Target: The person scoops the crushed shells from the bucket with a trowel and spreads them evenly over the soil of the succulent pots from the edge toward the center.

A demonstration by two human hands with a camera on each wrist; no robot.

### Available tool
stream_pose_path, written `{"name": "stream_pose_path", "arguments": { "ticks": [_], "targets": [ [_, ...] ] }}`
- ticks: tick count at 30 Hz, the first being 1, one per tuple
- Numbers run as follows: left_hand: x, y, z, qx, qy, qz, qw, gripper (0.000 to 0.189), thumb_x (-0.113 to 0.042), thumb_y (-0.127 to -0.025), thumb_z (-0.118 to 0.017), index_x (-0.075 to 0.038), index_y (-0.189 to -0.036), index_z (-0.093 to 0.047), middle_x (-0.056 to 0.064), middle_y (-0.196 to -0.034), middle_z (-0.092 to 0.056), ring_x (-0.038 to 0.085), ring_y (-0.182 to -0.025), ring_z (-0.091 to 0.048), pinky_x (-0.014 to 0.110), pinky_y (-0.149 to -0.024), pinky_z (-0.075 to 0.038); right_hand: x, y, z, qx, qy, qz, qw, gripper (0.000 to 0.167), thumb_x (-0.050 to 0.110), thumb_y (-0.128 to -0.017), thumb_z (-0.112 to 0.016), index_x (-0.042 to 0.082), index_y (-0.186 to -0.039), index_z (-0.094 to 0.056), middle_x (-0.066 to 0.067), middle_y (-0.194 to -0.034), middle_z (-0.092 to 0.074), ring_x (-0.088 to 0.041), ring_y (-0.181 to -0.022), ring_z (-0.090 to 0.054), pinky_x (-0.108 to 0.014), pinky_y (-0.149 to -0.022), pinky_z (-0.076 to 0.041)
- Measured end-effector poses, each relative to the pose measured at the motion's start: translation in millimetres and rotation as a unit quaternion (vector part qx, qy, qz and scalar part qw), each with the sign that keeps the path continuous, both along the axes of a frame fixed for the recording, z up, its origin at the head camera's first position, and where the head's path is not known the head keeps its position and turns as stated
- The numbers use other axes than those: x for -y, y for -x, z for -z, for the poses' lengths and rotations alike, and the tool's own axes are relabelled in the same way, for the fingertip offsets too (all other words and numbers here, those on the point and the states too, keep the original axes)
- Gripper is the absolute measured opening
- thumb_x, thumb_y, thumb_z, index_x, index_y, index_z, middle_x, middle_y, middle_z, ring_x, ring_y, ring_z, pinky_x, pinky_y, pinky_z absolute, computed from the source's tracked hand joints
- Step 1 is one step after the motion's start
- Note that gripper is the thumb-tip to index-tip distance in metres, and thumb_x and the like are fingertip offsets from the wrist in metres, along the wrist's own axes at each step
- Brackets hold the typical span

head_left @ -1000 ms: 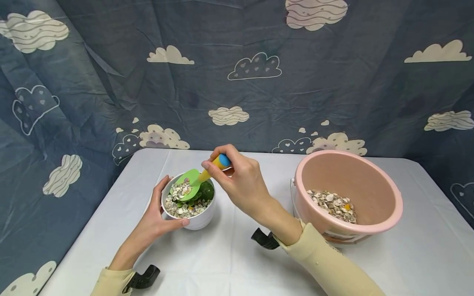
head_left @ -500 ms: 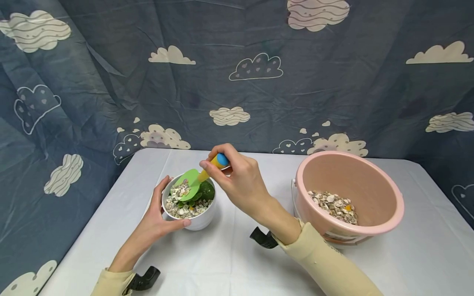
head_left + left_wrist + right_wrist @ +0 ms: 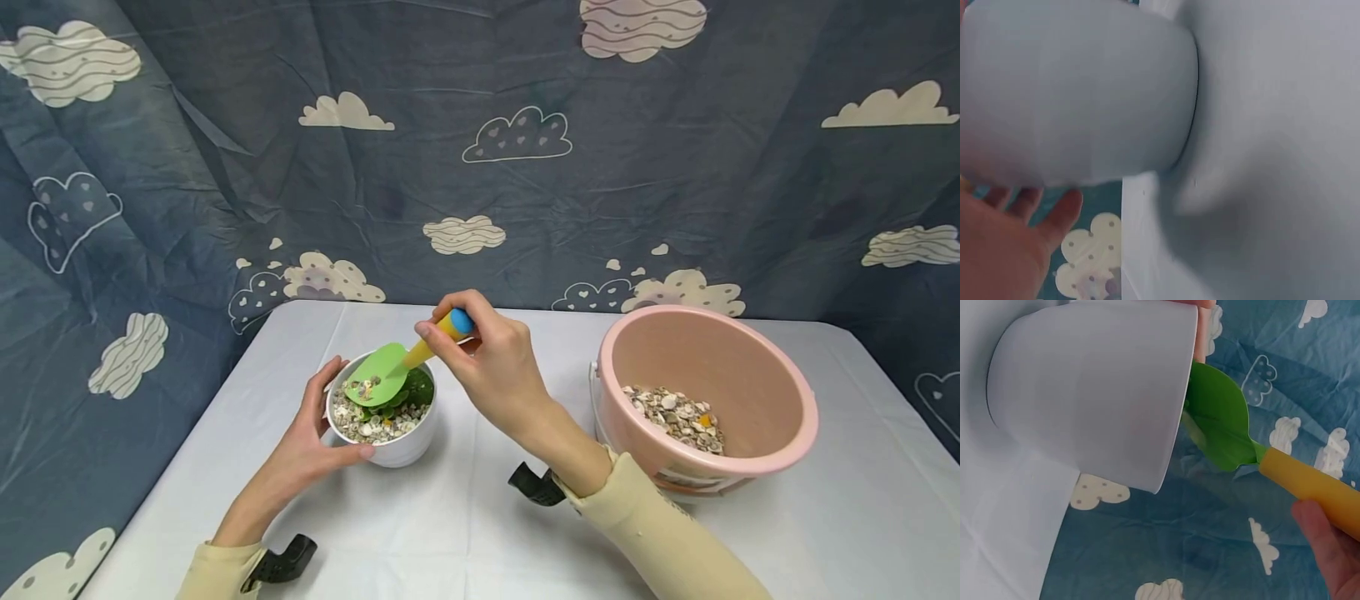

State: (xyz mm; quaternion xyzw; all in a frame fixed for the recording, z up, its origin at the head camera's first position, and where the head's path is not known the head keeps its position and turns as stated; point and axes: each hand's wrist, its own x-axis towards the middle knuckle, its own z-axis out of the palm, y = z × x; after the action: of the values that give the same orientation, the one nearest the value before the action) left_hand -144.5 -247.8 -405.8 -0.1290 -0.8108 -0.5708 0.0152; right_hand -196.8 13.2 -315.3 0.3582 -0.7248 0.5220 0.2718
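A white flowerpot (image 3: 408,447) stands on the table at the middle left, with a small green plant (image 3: 421,387) and small stones or shell bits (image 3: 367,427) inside. My left hand (image 3: 300,446) holds it from the left, thumb at the front and fingers round the far side. Gripped by its yellow handle with a blue end, a green hand trowel (image 3: 384,365) hangs from my right hand (image 3: 498,367). Its blade tilts over the pot's rim, with a few bits left on it. The right wrist view shows the blade (image 3: 1216,415) at the pot's mouth.
At the right stands a pink bucket (image 3: 798,421), holding a heap of the same bits (image 3: 675,417). White cloth (image 3: 480,533) covers the table. Behind it hangs a dark blue curtain (image 3: 525,208) with clouds. Each wrist bears a black mount (image 3: 283,560).
Most of the bits have slid off the trowel blade into the pot. My right hand has shifted slightly to the right with the trowel. The left hand has moved slightly left.
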Motion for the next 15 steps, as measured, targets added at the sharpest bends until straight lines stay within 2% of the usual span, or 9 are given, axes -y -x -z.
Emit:
{"name": "stream_pose_path", "arguments": {
  "ticks": [3, 6, 10, 15],
  "targets": [
    [7.8, 4.6, 0.6, 0.0, -0.004, 0.023, 0.9997, 0.11, -0.006, -0.072, -0.084, -0.021, -0.157, -0.015, 0.01, -0.161, -0.017, 0.034, -0.145, -0.016, 0.062, -0.11, -0.02, -2.5, 1.3, 1.0, 0.011, 0.009, 0.007, 0.9999, 0.019, 0.017, -0.091, -0.072, 0.006, -0.101, -0.06, -0.001, -0.084, -0.066, -0.006, -0.073, -0.066, -0.023, -0.06, -0.055],
    [15.0, 10.3, -0.1, 0.0, -0.008, 0.046, 0.9989, 0.109, -0.002, -0.072, -0.083, -0.021, -0.157, -0.018, 0.01, -0.16, -0.019, 0.034, -0.145, -0.018, 0.043, -0.111, -0.029, -4.1, 2.6, 1.2, 0.017, 0.014, 0.014, 0.9997, 0.018, 0.017, -0.091, -0.072, 0.007, -0.1, -0.06, -0.001, -0.084, -0.066, -0.006, -0.072, -0.066, -0.023, -0.06, -0.055],
    [22.3, 17.4, -2.5, 0.003, -0.005, 0.075, 0.9971, 0.109, -0.002, -0.071, -0.084, -0.023, -0.157, -0.019, 0.009, -0.161, -0.017, 0.034, -0.146, -0.016, 0.02, -0.104, -0.033, -3.6, 2.8, 0.8, 0.02, 0.017, 0.009, 0.9996, 0.018, 0.017, -0.091, -0.072, 0.006, -0.1, -0.06, -0.001, -0.083, -0.066, -0.006, -0.072, -0.066, -0.024, -0.06, -0.056],
    [25.7, 24.0, -7.9, 0.025, 0.003, 0.11, 0.9936, 0.11, -0.005, -0.072, -0.085, -0.027, -0.157, -0.019, 0.004, -0.161, -0.016, 0.03, -0.146, -0.017, 0.018, -0.104, -0.031, -0.5, 1.3, -2.5, 0.012, 0.007, 0.0, 0.9999, 0.019, 0.018, -0.091, -0.072, 0.006, -0.1, -0.06, -0.002, -0.084, -0.067, -0.005, -0.073, -0.067, -0.024, -0.062, -0.056]
  ]
}}
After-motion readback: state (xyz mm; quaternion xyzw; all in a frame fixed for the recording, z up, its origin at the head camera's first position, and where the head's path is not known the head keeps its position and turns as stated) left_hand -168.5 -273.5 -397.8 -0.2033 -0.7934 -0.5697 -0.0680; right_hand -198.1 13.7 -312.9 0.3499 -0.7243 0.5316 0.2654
